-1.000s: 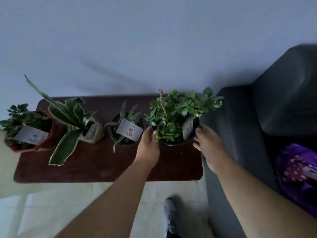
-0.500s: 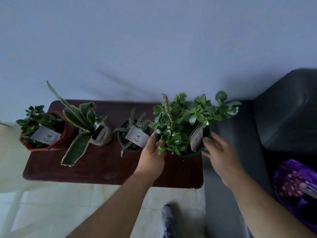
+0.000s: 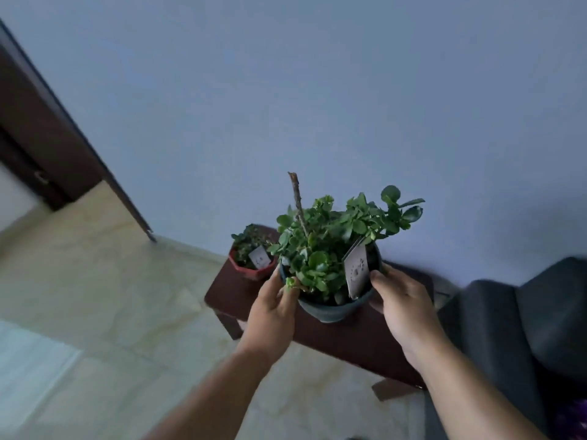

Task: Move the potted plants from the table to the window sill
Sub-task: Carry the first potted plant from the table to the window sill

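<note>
Both hands hold a dark pot (image 3: 333, 308) of leafy greens above the brown table (image 3: 355, 338): left hand (image 3: 273, 309) and right hand (image 3: 405, 308) grip opposite sides. A red pot (image 3: 251, 271) sits behind.

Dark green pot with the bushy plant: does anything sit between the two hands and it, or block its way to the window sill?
Nothing does. The left hand and right hand already grip the dark green pot on opposite sides, lifted above the table. The red pot sits apart. No window sill is in view, so that route cannot be judged.
</note>
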A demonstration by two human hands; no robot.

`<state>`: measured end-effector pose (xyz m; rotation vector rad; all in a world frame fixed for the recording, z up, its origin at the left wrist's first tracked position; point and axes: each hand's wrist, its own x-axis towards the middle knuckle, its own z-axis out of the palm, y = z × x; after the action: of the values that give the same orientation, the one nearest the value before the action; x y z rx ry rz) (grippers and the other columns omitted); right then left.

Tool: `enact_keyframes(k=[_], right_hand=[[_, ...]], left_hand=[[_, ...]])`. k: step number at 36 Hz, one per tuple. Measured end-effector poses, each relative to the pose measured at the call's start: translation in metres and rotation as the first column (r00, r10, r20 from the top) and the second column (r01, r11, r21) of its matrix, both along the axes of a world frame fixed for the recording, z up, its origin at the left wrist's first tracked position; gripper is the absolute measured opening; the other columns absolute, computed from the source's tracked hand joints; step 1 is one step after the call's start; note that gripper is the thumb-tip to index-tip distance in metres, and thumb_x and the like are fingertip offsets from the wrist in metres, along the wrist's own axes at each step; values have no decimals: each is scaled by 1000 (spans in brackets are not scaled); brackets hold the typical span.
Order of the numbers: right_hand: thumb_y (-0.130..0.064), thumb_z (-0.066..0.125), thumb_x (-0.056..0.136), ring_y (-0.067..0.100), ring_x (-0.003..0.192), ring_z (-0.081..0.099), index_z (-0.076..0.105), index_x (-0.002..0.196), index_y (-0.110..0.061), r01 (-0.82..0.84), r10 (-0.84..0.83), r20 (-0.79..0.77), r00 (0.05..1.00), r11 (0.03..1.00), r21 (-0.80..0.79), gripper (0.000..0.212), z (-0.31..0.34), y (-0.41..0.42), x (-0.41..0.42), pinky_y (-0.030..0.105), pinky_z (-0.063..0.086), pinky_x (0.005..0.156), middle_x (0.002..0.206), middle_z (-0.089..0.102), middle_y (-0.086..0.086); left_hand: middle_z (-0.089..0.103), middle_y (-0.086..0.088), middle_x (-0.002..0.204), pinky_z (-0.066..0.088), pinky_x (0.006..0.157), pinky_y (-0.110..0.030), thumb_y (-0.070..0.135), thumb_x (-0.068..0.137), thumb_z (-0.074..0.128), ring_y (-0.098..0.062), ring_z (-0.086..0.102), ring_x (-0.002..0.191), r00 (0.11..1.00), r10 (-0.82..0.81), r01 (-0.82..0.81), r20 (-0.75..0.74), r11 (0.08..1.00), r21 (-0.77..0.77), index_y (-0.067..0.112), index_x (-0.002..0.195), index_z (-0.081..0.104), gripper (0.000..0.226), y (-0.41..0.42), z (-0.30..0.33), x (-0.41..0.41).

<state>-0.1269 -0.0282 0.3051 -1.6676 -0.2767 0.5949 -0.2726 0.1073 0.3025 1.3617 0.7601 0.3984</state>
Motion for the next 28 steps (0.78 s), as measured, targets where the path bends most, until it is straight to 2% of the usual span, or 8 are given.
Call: enact_keyframes(k=[4,7,9,12,16,21,25,28], right_hand=[[-19,56,100,10,92,73,79,94,-27,-160,160,35,986,987,-5,25,29,60,-78,39,54,92,92,80,-13],[-20,56,101,15,88,74,81,86,-34,-298,297,46,954,954,19,32,47,113,-146,36,57,81,87,79,-13],[-22,56,102,11,89,73,81,86,-36,-374,372,36,927,927,38,33,55,143,-182,34,55,82,88,79,-16],[-26,56,102,12,106,70,80,99,-35,-474,473,17,881,880,37,26,63,192,-241,40,55,95,105,79,-13],[-24,55,103,10,112,66,74,120,-27,-636,638,-7,770,769,67,26,68,258,-320,35,54,90,119,75,-8],[-19,56,102,8,107,66,72,109,-34,-743,746,-28,665,665,76,22,57,334,-395,36,54,90,113,74,-10],[-17,57,101,14,110,66,74,116,-29,-822,826,-83,558,564,79,25,40,403,-445,37,52,91,114,75,-6],[-16,58,100,15,108,67,75,99,-36,-856,859,-90,503,510,84,26,30,450,-472,41,52,92,110,76,-8]], left_hand=[[75,9,117,52,100,-47,35,104,47,-26,67,115,988,151,-149,-11,984,102,47,122,61,26,43,19,-90],[72,35,102,57,92,-27,27,106,46,12,66,102,956,287,-292,65,953,86,47,112,62,26,78,33,-171],[70,40,93,56,78,-15,22,106,43,21,64,91,930,355,-362,96,930,69,44,110,60,28,93,45,-213],[73,33,96,56,73,-12,18,107,43,19,65,91,870,479,-488,114,870,71,42,109,61,30,119,54,-283],[76,28,90,55,69,-12,10,107,41,13,69,86,758,633,-645,155,763,40,36,111,60,32,151,63,-367],[77,22,85,57,69,-15,5,106,39,9,71,82,633,759,-772,151,633,54,31,106,64,35,186,59,-444],[78,17,91,58,70,-18,9,107,40,4,71,85,531,840,-847,110,530,36,32,109,66,35,229,44,-494],[78,13,88,58,66,-16,7,106,40,6,71,80,490,866,-870,102,493,-1,24,113,63,30,263,38,-515]])
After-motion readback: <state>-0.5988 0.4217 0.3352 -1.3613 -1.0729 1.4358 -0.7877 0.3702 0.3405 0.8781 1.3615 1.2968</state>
